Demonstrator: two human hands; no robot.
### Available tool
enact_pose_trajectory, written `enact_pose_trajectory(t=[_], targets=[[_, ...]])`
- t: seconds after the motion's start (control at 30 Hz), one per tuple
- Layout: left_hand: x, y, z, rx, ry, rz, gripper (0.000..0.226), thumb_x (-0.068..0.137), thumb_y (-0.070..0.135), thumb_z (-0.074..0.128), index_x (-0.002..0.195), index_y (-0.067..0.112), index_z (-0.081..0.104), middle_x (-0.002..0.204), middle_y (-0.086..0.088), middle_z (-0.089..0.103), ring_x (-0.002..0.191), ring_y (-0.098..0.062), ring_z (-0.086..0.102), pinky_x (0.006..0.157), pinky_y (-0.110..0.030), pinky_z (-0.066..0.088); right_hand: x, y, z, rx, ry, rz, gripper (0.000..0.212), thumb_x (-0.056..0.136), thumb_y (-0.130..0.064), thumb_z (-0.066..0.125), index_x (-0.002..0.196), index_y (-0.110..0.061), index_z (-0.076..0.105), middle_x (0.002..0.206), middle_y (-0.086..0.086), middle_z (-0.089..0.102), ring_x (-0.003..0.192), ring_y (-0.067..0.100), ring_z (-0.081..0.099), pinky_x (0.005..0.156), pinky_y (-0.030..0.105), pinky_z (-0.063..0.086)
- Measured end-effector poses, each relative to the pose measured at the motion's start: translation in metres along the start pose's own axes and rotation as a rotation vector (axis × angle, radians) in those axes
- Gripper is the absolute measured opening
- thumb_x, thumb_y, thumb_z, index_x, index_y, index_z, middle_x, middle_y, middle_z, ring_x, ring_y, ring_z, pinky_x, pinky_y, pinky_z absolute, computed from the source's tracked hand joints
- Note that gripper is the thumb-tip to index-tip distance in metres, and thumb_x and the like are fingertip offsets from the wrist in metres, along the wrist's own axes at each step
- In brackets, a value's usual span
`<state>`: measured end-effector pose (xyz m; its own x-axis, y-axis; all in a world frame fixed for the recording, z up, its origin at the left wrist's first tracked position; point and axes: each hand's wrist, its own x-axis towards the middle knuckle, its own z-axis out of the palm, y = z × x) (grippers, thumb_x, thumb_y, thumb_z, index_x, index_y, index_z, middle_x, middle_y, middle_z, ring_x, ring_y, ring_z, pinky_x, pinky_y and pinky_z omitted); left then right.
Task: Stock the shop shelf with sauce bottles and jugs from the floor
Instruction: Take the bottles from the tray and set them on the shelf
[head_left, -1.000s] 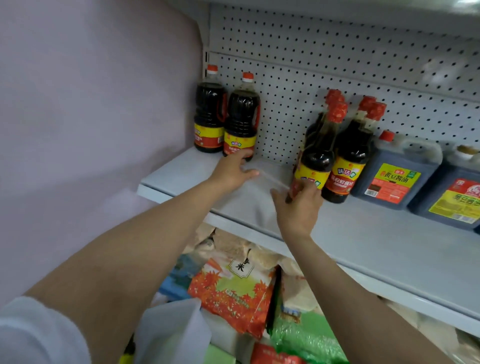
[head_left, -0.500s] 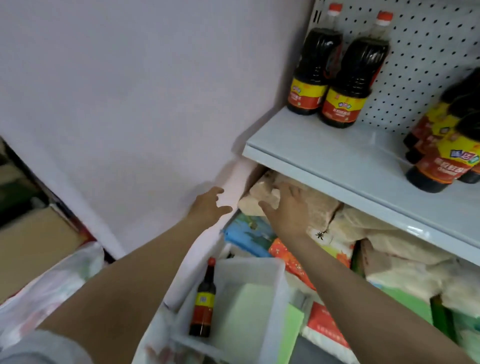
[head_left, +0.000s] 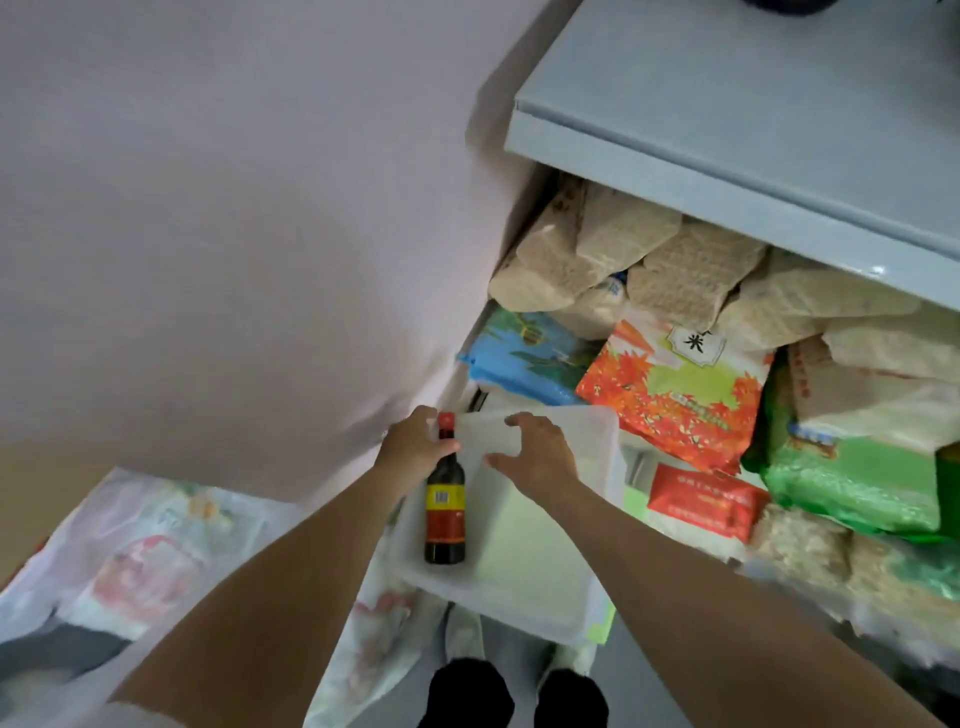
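While we look down past the grey shelf (head_left: 753, 130), we see one dark sauce bottle (head_left: 445, 512) with a red cap and a yellow-and-red label standing in the left part of a translucent white bin (head_left: 524, 597) on the floor. Our left hand (head_left: 413, 447) has its grip curled round the bottle's neck just under the cap. Our right hand (head_left: 537, 454) hovers beside it over the bin, fingers spread and holding nothing, near stacked rice bags (head_left: 675, 395) under the shelf.
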<state>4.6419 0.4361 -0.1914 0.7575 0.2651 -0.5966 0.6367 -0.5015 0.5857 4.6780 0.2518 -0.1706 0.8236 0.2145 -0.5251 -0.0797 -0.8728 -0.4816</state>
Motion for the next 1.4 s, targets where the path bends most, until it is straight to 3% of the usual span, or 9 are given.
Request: enact_pose_trajectory(t=[0.17,0.27,0.47,0.53,0.67,0.83,0.97,1.13,1.4], targets=[[0.037,-0.041,0.045,0.061,-0.081,-0.081,0.062,0.091,0.036,0.069,0.142,0.013,0.043,0.142,-0.009,0.053,0.123,-0.025,0.055,0.086,-0.026,0.044,0.021,0.036,0.052,0.023,-0.088,0.077,0.061,0.088,-0.043,0.071,0.14,-0.024,0.046,0.139,0.003,0.049,0.133,0.022,0.042,0.101,0.034,0.042],[0.064,-0.061,0.07,0.071,-0.099,-0.112,0.057,0.094,0.036,0.065,0.141,0.012,0.043,0.135,-0.008,0.056,0.1,-0.017,0.055,0.06,-0.016,0.036,0.037,0.057,0.08,0.038,-0.123,0.12,0.062,0.088,-0.044,0.07,0.141,-0.024,0.046,0.14,0.003,0.05,0.133,0.021,0.042,0.102,0.035,0.042],[0.119,-0.089,0.112,0.064,-0.094,-0.172,0.058,0.093,0.038,0.066,0.14,0.013,0.045,0.126,-0.008,0.062,0.073,-0.008,0.056,0.051,-0.017,0.037,0.078,0.082,0.117,0.054,-0.159,0.15,0.064,0.086,-0.044,0.071,0.141,-0.023,0.045,0.139,0.004,0.051,0.132,0.023,0.043,0.099,0.036,0.043],[0.134,-0.095,0.123,0.093,-0.077,-0.185,0.052,0.092,0.038,0.068,0.132,0.012,0.049,0.12,-0.009,0.064,0.073,-0.011,0.059,0.054,-0.021,0.041,0.086,0.09,0.125,0.055,-0.173,0.157,0.065,0.086,-0.044,0.071,0.142,-0.023,0.045,0.139,0.004,0.051,0.133,0.023,0.042,0.099,0.037,0.043],[0.159,-0.104,0.136,0.038,-0.012,-0.279,0.056,0.09,0.042,0.069,0.13,0.008,0.048,0.123,-0.012,0.062,0.109,-0.032,0.063,0.076,-0.034,0.047,0.095,0.099,0.14,0.068,-0.186,0.165,0.066,0.086,-0.045,0.071,0.142,-0.022,0.044,0.138,0.004,0.051,0.132,0.023,0.043,0.097,0.036,0.043],[0.179,-0.108,0.141,0.02,0.036,-0.368,0.063,0.089,0.054,0.065,0.127,0.004,0.055,0.122,-0.014,0.065,0.108,-0.033,0.064,0.086,-0.039,0.053,0.101,0.092,0.151,0.105,-0.198,0.108,0.069,0.083,-0.045,0.074,0.141,-0.021,0.046,0.139,0.003,0.05,0.131,0.023,0.044,0.101,0.038,0.045],[0.179,-0.109,0.14,0.13,-0.058,-0.389,0.055,0.091,0.059,0.057,0.121,0.013,0.064,0.115,-0.011,0.068,0.106,-0.032,0.064,0.098,-0.043,0.049,0.098,0.097,0.149,0.122,-0.2,0.101,0.069,0.084,-0.045,0.075,0.142,-0.021,0.046,0.14,0.001,0.05,0.133,0.022,0.043,0.1,0.036,0.043],[0.153,-0.092,0.145,-0.128,-0.062,-0.299,0.042,0.089,0.039,0.07,0.119,0.011,0.058,0.105,-0.007,0.065,0.101,-0.029,0.063,0.095,-0.043,0.051,0.082,0.114,0.143,0.12,-0.233,0.091,0.071,0.083,-0.049,0.075,0.142,-0.021,0.046,0.138,0.003,0.052,0.132,0.022,0.044,0.098,0.034,0.042],[0.089,-0.054,0.11,-0.136,-0.078,-0.065,0.039,0.079,0.037,0.08,0.107,0.025,0.056,0.108,-0.003,0.069,0.096,-0.022,0.066,0.077,-0.032,0.052,0.04,0.119,0.116,0.151,-0.242,0.099,0.08,0.083,-0.05,0.075,0.147,-0.021,0.039,0.147,0.004,0.048,0.136,0.022,0.043,0.102,0.034,0.04]])
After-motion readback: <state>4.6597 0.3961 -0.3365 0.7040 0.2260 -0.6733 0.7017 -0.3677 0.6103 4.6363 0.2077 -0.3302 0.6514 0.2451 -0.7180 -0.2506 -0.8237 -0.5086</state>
